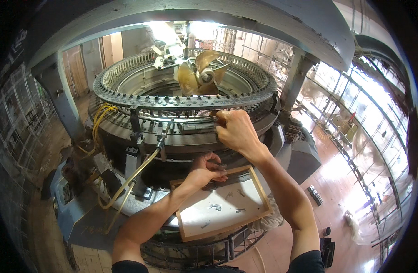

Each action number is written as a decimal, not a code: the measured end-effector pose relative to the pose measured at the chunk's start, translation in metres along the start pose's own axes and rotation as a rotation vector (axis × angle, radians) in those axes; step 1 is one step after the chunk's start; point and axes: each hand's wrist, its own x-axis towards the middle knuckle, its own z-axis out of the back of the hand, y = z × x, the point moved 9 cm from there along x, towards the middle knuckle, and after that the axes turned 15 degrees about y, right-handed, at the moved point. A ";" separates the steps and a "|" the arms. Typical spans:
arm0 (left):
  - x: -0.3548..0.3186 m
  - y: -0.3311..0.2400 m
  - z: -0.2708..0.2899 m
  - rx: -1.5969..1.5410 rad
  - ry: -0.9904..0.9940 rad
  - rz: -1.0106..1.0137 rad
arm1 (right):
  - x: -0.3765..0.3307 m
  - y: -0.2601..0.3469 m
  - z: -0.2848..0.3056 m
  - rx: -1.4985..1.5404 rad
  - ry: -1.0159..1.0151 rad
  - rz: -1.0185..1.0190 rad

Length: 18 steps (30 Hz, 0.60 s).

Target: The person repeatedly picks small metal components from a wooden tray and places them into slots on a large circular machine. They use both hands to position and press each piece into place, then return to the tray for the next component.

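In front of me stands a large round machine, apparently a circular knitting machine, with a studded metal ring [186,103]. My right hand [236,129] reaches to the front of its lower ring, just under the studded one. Its fingers are pinched together there, and what they hold is hidden. Lower down, my left hand [206,171] hovers at the far edge of a wood-framed tray [225,231]. Its fingers are loosely bent and apart, with nothing visible in them. On the tray's white bottom lie several small metal pieces [215,207]. Dark thin strips lie near its far edge, partly under my left fingers.
A brass-coloured fan [202,75] sits inside the ring. A yellow hose [140,168] runs down the machine's front left. Grey posts [293,79] hold up the frame overhead. On the floor to the right lies a small dark object [315,195], near wire racks with plastic sheeting.
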 end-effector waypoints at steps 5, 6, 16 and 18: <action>0.000 0.002 0.001 -0.014 -0.009 0.005 | 0.012 0.011 -0.012 -0.022 0.007 -0.051; 0.001 0.001 0.001 -0.014 -0.002 -0.005 | 0.013 0.012 -0.013 0.010 -0.006 -0.042; -0.004 -0.011 -0.003 -0.069 0.044 -0.071 | 0.003 0.017 -0.002 0.154 0.016 -0.166; -0.006 -0.016 -0.009 -0.146 0.119 -0.099 | -0.020 0.022 0.010 0.254 -0.035 -0.141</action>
